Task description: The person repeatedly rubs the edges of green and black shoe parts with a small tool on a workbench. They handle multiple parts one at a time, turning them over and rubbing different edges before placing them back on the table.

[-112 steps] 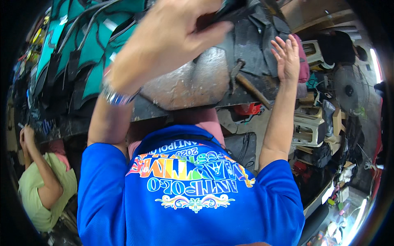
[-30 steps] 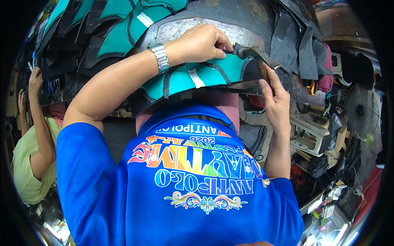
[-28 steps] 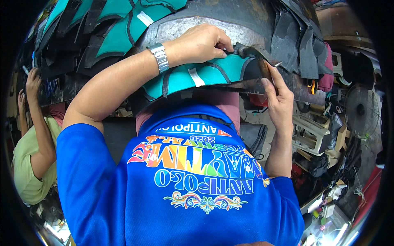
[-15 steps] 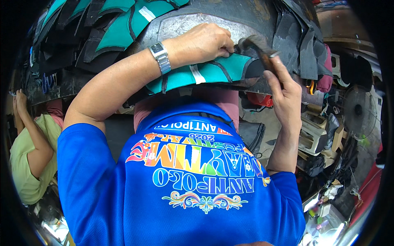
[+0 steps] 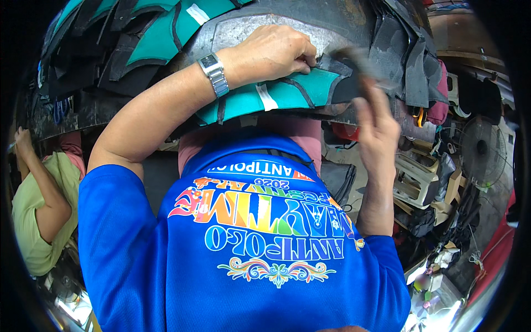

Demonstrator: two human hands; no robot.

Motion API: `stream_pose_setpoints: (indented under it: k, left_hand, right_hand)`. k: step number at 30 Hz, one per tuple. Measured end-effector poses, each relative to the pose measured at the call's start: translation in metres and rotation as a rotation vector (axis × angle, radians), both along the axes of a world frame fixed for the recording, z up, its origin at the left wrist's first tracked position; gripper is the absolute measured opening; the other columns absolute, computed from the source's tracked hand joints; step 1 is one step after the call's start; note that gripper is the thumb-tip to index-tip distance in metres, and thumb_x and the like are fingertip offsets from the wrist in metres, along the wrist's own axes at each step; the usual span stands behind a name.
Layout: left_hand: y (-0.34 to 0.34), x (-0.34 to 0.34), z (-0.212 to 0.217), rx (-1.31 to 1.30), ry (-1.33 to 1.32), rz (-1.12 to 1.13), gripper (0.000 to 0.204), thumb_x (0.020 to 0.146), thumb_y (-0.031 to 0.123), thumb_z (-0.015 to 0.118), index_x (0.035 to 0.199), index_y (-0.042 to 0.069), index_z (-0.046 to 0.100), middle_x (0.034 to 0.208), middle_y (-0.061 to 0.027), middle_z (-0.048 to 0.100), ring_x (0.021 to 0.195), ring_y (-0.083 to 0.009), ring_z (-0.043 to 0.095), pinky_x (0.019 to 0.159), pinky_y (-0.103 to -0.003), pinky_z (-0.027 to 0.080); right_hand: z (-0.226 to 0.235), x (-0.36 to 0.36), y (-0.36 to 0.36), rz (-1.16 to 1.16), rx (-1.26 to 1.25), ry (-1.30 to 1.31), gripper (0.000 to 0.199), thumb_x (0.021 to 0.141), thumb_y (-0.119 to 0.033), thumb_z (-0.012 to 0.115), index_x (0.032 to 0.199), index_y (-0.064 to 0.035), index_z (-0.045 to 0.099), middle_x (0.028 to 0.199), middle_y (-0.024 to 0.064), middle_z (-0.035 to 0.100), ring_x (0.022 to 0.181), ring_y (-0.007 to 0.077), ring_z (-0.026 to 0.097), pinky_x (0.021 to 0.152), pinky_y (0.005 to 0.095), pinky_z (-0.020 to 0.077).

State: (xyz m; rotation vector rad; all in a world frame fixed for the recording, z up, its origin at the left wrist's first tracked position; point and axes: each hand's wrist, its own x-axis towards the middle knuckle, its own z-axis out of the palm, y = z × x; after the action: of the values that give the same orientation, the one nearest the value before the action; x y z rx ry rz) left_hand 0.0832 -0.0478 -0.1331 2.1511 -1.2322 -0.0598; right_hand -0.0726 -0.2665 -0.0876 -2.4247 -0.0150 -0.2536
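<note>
Okay, quick pass from my remote seat, head view only.
Left hand: my left hand (image 5: pixel 271 52) is clenched, fingers pinching the upper edge of the teal piece (image 5: pixel 287 94) and pressing it down on the grey form (image 5: pixel 260 27).
Watch: metal watch (image 5: pixel 213 72) on the left wrist.
Right hand: my right hand (image 5: pixel 376 124) is raised beside the teal piece's right end, gripping a tool (image 5: pixel 357 58); it's motion-blurred, so I can't tell what kind.
Teal piece: lies across the lower curve of the grey form, just above my blue shirt (image 5: pixel 243 249), with black seams and a white label.
Stack: more teal and black pieces (image 5: pixel 138 33) overlap at upper left.
Other person: someone in a green shirt (image 5: pixel 33 216) at far left, arm raised.
Background: fan (image 5: pixel 484 149) at right, clutter below it.
</note>
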Motion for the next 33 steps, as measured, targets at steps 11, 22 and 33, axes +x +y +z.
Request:
stream_pose_setpoints:
  k: [11, 22, 33]
  left_hand:
    - [0.009, 0.005, 0.008, 0.055, -0.025, -0.063, 0.011, 0.084, 0.01, 0.073, 0.094, 0.006, 0.075, 0.089, -0.0105, 0.071, 0.084, -0.0297, 0.069, 0.076, -0.038, 0.054]
    - [0.011, 0.001, 0.004, 0.041, -0.046, -0.025, 0.011, 0.083, 0.01, 0.072, 0.093, 0.007, 0.075, 0.092, -0.0093, 0.07, 0.086, -0.0305, 0.069, 0.077, -0.039, 0.054]
    - [0.025, 0.013, 0.017, 0.053, 0.235, -0.073, 0.013, 0.082, 0.003, 0.073, 0.094, -0.001, 0.073, 0.089, -0.0139, 0.07, 0.082, -0.0279, 0.07, 0.075, -0.034, 0.055]
  right_hand:
    - [0.001, 0.003, -0.004, -0.016, 0.127, 0.063, 0.044, 0.096, -0.011, 0.067, 0.139, -0.0056, 0.058, 0.121, 0.0185, 0.071, 0.104, 0.0181, 0.07, 0.087, 0.0307, 0.0532]
    - [0.003, 0.004, 0.01, -0.033, 0.163, 0.044, 0.046, 0.098, -0.014, 0.067, 0.142, -0.0056, 0.055, 0.119, 0.0171, 0.072, 0.103, 0.0154, 0.069, 0.085, 0.031, 0.0539]
    - [-0.021, 0.002, 0.007, -0.05, -0.035, 0.189, 0.046, 0.097, -0.021, 0.067, 0.138, -0.0054, 0.057, 0.106, 0.0261, 0.071, 0.098, 0.0351, 0.072, 0.082, 0.0392, 0.0541]
